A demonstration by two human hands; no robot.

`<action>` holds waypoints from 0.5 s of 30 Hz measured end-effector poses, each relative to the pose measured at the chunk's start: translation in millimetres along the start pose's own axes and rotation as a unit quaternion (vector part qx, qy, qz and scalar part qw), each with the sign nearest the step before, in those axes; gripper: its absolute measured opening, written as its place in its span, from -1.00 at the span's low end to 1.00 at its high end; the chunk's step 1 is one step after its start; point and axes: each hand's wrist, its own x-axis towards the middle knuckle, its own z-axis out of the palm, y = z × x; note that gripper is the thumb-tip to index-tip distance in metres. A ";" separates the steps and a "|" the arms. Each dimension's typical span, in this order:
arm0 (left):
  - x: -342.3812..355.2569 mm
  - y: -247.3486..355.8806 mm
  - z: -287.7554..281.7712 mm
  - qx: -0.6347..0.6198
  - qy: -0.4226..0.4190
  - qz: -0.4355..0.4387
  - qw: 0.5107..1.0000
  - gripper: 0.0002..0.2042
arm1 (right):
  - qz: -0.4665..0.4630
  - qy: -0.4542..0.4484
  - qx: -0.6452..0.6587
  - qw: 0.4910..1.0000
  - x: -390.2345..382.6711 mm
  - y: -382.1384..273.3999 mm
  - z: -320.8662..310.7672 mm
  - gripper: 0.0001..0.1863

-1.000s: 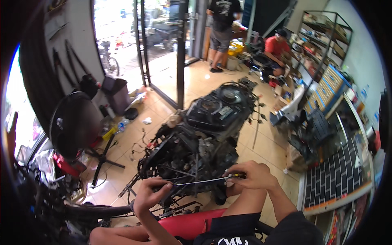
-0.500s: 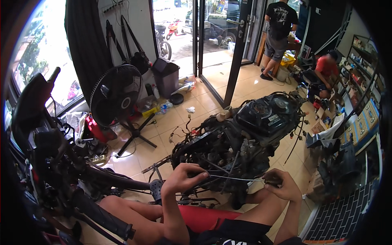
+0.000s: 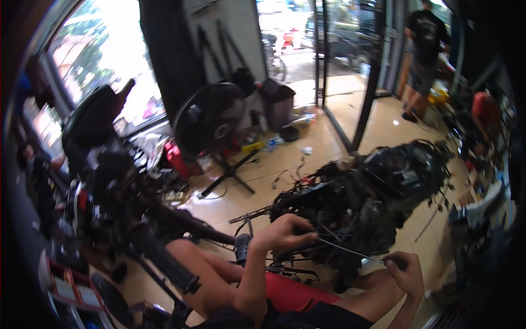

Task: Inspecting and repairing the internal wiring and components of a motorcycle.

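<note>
My left hand (image 3: pixel 282 233) is closed on one end of a thin silver cable (image 3: pixel 350 249). My right hand (image 3: pixel 402 271) is pinched at the cable's other end, low at the right; whether it also holds a small tool is unclear. The cable stretches between them in front of a partly dismantled black motorbike (image 3: pixel 329 208) with exposed wiring and a black tank (image 3: pixel 397 167). Below my hands, a red padded seat (image 3: pixel 301 288) shows at my bare legs.
A black handlebar grip (image 3: pixel 170 263) juts in at left, near my left leg. Beyond stand a fan (image 3: pixel 203 118), bin (image 3: pixel 276 101) and glass door (image 3: pixel 372 71). A standing person (image 3: pixel 424 38) and one in red (image 3: pixel 485 109) are at right, another person (image 3: pixel 38 170) at far left.
The view has swung leftward, bringing more of the window and handlebar in. The cable now slopes down toward my right hand, which is lower relative to my left. Both grips stay closed.
</note>
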 end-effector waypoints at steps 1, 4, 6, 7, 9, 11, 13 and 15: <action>1.4 0.4 2.6 0.023 -0.014 0.011 1.000 -0.65 | -0.016 -0.021 -0.003 1.000 3.2 -4.9 1.3 -0.84; -3.6 -11.3 9.5 0.021 0.015 -0.014 1.000 -0.61 | -0.026 0.015 0.078 0.997 7.5 -16.6 10.7 -0.85; -7.5 -19.7 13.6 0.027 0.038 -0.010 0.999 -0.61 | -0.061 0.035 0.097 0.993 7.2 -13.7 13.9 -0.85; -9.2 -20.6 15.1 0.024 0.041 -0.004 0.999 -0.61 | -0.068 0.028 0.095 0.993 5.4 -9.1 14.7 -0.85; -12.5 -18.3 15.8 0.022 0.049 0.003 0.999 -0.62 | -0.066 0.040 0.070 0.995 3.8 -1.3 15.0 -0.88; -15.3 -12.6 14.0 0.001 0.034 -0.006 0.999 -0.63 | -0.011 -0.017 0.078 0.997 0.5 -19.9 6.6 -0.87; -18.6 -15.7 14.1 -0.011 0.036 0.009 0.999 -0.64 | 0.047 -0.069 0.084 0.993 -1.5 -26.9 3.5 -0.85; -21.0 -18.5 13.8 -0.024 0.036 0.027 0.999 -0.65 | 0.033 -0.068 0.106 0.991 -2.1 -23.2 3.6 -0.80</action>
